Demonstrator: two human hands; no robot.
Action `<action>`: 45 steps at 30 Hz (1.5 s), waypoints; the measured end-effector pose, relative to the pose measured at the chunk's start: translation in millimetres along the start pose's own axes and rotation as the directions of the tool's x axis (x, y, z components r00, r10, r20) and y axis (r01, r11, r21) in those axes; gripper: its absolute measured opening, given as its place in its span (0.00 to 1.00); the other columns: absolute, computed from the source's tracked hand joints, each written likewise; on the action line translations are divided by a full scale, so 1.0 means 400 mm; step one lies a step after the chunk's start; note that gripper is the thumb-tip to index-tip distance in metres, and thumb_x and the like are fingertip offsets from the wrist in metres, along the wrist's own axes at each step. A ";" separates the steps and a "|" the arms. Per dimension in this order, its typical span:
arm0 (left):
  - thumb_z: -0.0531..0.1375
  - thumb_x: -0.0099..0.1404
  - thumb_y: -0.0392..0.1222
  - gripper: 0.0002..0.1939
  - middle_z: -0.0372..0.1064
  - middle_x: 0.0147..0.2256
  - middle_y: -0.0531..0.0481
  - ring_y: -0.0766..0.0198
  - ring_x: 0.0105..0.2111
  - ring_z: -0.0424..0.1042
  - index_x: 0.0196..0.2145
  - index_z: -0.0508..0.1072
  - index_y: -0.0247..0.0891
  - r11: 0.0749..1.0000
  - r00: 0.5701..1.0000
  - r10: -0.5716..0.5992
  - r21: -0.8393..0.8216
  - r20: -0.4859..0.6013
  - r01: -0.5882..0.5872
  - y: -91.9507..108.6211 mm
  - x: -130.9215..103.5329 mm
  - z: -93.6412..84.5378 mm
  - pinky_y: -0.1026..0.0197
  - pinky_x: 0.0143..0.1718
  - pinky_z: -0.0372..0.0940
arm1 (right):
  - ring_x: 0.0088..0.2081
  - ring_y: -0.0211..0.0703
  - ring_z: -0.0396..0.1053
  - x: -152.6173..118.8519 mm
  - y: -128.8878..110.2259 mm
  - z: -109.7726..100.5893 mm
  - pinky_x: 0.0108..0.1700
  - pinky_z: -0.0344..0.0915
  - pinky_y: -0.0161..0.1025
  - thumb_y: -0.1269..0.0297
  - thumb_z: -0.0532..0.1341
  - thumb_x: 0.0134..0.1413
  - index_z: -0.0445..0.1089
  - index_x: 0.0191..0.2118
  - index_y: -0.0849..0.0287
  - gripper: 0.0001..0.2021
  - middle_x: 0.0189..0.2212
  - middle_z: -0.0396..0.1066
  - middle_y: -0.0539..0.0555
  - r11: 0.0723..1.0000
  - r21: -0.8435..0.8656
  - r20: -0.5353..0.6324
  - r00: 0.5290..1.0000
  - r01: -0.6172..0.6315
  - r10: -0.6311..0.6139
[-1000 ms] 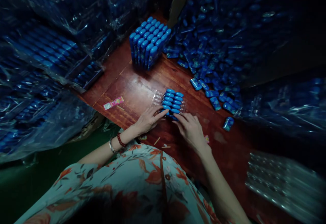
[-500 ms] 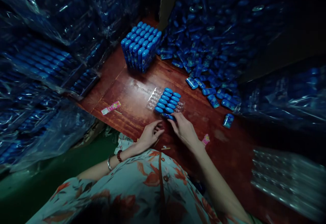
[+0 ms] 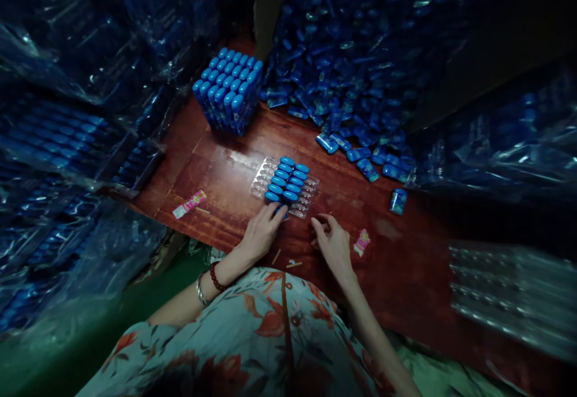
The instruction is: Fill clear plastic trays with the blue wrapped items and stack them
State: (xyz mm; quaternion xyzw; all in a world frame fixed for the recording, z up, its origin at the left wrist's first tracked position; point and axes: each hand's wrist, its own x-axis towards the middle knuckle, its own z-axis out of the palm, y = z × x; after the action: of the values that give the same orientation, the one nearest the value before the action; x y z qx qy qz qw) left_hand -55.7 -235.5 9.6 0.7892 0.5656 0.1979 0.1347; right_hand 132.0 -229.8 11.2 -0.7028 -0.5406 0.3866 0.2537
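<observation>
Two rows of blue containers lay between clear moulded sections on the table, running away from the person; their oval tops' long axes pointed crosswise. The left hand touched the near end, pinch indeterminable; the right hand, loosely curled, hovered apart, fingertip closure unclear.

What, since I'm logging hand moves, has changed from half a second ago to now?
The left hand has moved forward and touches the nearest blue container; the right hand has come off it and drawn back, apart from the clear tray. The tray, standing block and loose pile look unmoved on the table, though the camera view has shifted.
</observation>
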 end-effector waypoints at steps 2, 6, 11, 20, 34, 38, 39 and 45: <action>0.46 0.67 0.29 0.19 0.65 0.50 0.40 0.60 0.48 0.68 0.55 0.61 0.35 0.999 0.998 0.047 0.016 0.050 -0.048 -0.024 -0.010 -0.005 0.59 0.45 0.67 | 0.16 0.41 0.68 0.005 0.013 0.023 0.19 0.67 0.36 0.46 0.56 0.52 0.65 0.42 0.59 0.21 0.18 0.69 0.48 0.975 0.162 0.106 0.985 -0.150 0.134; 0.47 0.65 0.28 0.22 0.64 0.51 0.39 0.58 0.48 0.68 0.56 0.59 0.35 0.976 0.973 0.162 0.121 0.164 -0.183 -0.062 -0.005 -0.028 0.58 0.46 0.67 | 0.14 0.39 0.67 0.044 -0.003 0.067 0.14 0.63 0.32 0.43 0.56 0.49 0.62 0.28 0.58 0.20 0.13 0.66 0.47 0.888 0.320 0.287 0.927 -0.330 0.241; 0.46 0.62 0.27 0.27 0.61 0.53 0.38 0.58 0.50 0.66 0.59 0.54 0.35 0.923 0.892 0.205 0.222 0.403 -0.313 -0.066 0.019 -0.067 0.59 0.47 0.66 | 0.12 0.38 0.65 0.061 -0.024 0.073 0.12 0.61 0.30 0.50 0.56 0.51 0.59 0.24 0.57 0.16 0.11 0.63 0.46 0.879 0.328 0.312 0.918 -0.347 0.246; 0.44 0.60 0.24 0.28 0.61 0.51 0.35 0.55 0.52 0.63 0.58 0.53 0.30 0.831 0.764 0.214 0.297 0.608 -0.470 -0.063 0.064 -0.104 0.55 0.46 0.67 | 0.11 0.36 0.65 0.068 -0.024 0.084 0.12 0.60 0.27 0.60 0.56 0.50 0.57 0.24 0.56 0.09 0.12 0.64 0.45 0.940 0.301 0.273 0.959 -0.160 0.076; 0.48 0.63 0.26 0.14 0.64 0.41 0.41 0.57 0.40 0.66 0.46 0.64 0.30 0.730 0.677 0.252 0.323 0.692 -0.602 -0.011 0.116 -0.116 0.57 0.39 0.67 | 0.11 0.37 0.65 0.053 -0.037 0.085 0.12 0.60 0.29 0.65 0.55 0.39 0.56 0.21 0.55 0.05 0.09 0.63 0.43 0.879 0.426 0.286 0.954 -0.213 0.092; 0.47 0.64 0.26 0.13 0.64 0.41 0.39 0.56 0.40 0.66 0.43 0.65 0.29 0.712 0.680 0.267 0.336 0.683 -0.617 -0.002 0.126 -0.106 0.56 0.38 0.66 | 0.11 0.38 0.64 0.051 -0.043 0.084 0.12 0.60 0.30 0.67 0.54 0.40 0.56 0.20 0.54 0.05 0.09 0.63 0.43 0.897 0.393 0.272 0.957 -0.204 0.099; 0.47 0.64 0.25 0.13 0.64 0.41 0.39 0.56 0.40 0.66 0.43 0.65 0.29 0.707 0.677 0.266 0.339 0.686 -0.621 -0.001 0.128 -0.106 0.56 0.38 0.66 | 0.11 0.39 0.64 0.050 -0.042 0.083 0.12 0.59 0.31 0.67 0.54 0.40 0.56 0.20 0.54 0.05 0.09 0.63 0.43 0.901 0.384 0.268 0.958 -0.203 0.102; 0.45 0.63 0.25 0.15 0.64 0.42 0.39 0.56 0.42 0.66 0.46 0.64 0.29 0.725 0.694 0.251 0.344 0.675 -0.597 -0.011 0.117 -0.113 0.55 0.39 0.67 | 0.15 0.37 0.66 0.040 -0.027 0.087 0.16 0.61 0.30 0.65 0.56 0.43 0.58 0.21 0.55 0.06 0.12 0.63 0.44 0.939 0.314 0.153 0.984 -0.138 0.093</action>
State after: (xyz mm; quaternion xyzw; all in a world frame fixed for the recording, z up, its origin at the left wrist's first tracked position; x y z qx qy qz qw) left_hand -67.2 -190.3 55.1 0.9270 0.3189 -0.1960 0.0222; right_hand 99.2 -213.7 -4.6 -0.6544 -0.4436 0.5312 0.3048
